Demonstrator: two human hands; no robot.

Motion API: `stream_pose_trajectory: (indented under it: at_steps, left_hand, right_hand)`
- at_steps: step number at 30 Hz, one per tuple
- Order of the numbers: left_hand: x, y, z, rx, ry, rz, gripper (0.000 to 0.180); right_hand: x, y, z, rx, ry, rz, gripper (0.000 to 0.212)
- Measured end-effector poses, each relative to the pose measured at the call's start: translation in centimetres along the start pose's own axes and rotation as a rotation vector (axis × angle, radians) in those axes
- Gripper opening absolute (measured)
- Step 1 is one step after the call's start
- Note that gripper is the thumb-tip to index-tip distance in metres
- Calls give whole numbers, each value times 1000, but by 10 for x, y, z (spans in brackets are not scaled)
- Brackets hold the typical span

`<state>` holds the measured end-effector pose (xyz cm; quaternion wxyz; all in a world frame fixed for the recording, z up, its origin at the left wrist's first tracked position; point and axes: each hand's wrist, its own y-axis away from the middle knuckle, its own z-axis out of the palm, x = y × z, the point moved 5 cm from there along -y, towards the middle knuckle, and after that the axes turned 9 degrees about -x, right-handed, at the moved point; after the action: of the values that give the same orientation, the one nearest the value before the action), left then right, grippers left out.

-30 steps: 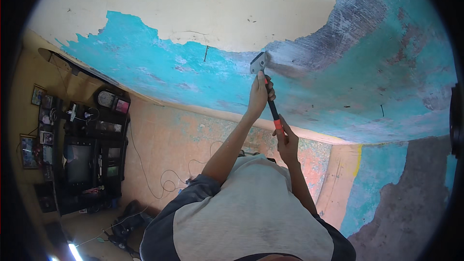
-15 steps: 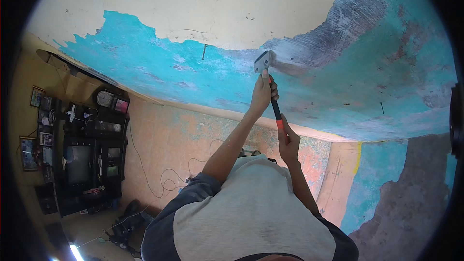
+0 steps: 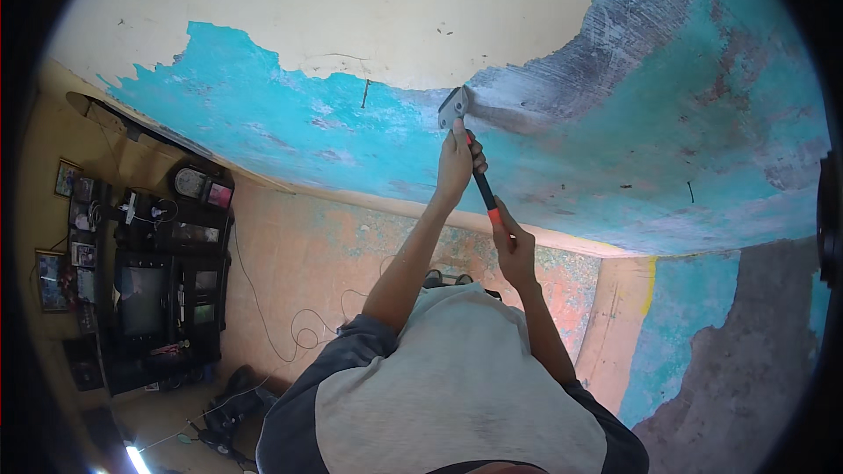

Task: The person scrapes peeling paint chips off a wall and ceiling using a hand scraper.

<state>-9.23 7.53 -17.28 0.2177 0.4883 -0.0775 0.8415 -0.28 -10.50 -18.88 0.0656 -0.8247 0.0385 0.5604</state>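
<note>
Scraper shifted left, grey head just beyond left fingers

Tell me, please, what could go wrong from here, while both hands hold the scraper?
The scraper might catch on what looks like a nail, sticking out of the wall to its left. The left hand grips close behind the scraper's head, so a slip could knock it against the wall. A thin cable lies in loose loops on the floor, and a step to the left could perhaps catch it.
</note>
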Motion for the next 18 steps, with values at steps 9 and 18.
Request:
stream_pose_trajectory:
  at_steps: [9, 18]
  left_hand:
    - [-13, -1, 7, -45, 2, -32, 48]
    - [-15, 4, 9, -30, -36, -46, 49]
  right_hand:
    - [9, 9, -2, 51, -25, 11, 44]
    - [11, 10, -1, 10, -56, 39, 46]
